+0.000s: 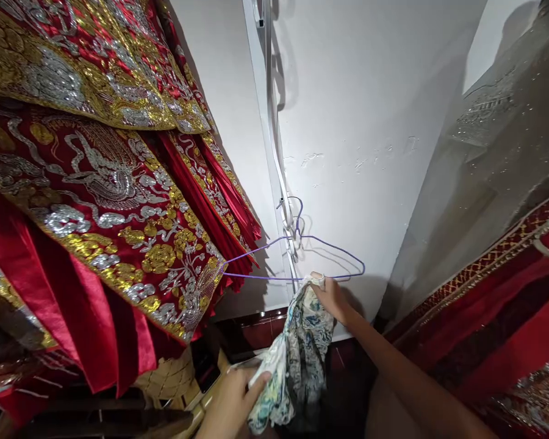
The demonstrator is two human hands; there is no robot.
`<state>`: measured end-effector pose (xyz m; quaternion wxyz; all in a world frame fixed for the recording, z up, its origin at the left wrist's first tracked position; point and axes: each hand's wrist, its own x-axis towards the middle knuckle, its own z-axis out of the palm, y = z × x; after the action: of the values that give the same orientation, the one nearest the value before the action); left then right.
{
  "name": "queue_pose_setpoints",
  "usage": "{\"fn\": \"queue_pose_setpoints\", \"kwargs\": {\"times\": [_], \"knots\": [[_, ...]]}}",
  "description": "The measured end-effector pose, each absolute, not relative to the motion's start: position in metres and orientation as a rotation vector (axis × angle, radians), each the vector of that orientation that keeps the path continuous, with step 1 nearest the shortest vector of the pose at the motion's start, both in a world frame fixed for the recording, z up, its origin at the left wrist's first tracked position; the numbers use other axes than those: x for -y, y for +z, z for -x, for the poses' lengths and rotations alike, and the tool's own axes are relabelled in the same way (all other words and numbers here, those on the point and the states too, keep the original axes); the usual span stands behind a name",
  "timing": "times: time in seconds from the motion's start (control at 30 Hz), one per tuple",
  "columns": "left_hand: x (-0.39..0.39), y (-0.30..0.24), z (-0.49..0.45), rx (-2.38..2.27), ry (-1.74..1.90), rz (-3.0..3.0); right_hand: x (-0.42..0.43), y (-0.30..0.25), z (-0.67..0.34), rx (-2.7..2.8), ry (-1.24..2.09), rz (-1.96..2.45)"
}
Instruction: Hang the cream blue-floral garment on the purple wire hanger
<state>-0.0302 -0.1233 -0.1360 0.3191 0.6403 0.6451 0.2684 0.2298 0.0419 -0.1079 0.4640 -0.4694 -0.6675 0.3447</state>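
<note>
A crumpled garment (306,341) in white, blue and green print hangs between my hands. My right hand (332,297) pinches its upper edge, just below the bar of a purple wire hanger (274,278). Lower and to the left, my left hand (235,393) has its fingers closed on a fold of the same cloth; the hand is slightly blurred. The hanger dangles by its hook from a white metal rack (274,140) on the wall, with nothing draped over it. What kind of garment it is, I cannot make out.
Red garments with gold and silver sequins (119,183) fill the left side, touching the hanger's left end. Another red embroidered garment (494,317) is at the right. A woven basket (169,378) stands at lower left. Behind is a white wall (357,122) with peeling patches.
</note>
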Motion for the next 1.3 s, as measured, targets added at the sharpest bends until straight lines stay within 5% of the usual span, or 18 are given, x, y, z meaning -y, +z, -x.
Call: {"fn": "queue_pose_setpoints", "kwargs": {"times": [0.4, 0.73, 1.0, 1.3], "knots": [[0.023, -0.046, 0.012, -1.593, 1.44, -1.676, -0.017, -0.079, -0.285, 1.683, 0.603, 1.304], [0.032, -0.05, 0.028, -1.818, 1.637, -1.691, -0.012, -0.077, -0.279, 1.61, 0.784, 1.379], [0.0, -0.024, 0.013, -1.693, 1.217, -2.138, -0.003, -0.079, -0.284, 1.713, 0.752, 1.166], [0.01, -0.016, 0.023, -1.65, 1.171, -2.322, -0.021, -0.045, -0.349, 1.45, 0.563, 1.334]]}}
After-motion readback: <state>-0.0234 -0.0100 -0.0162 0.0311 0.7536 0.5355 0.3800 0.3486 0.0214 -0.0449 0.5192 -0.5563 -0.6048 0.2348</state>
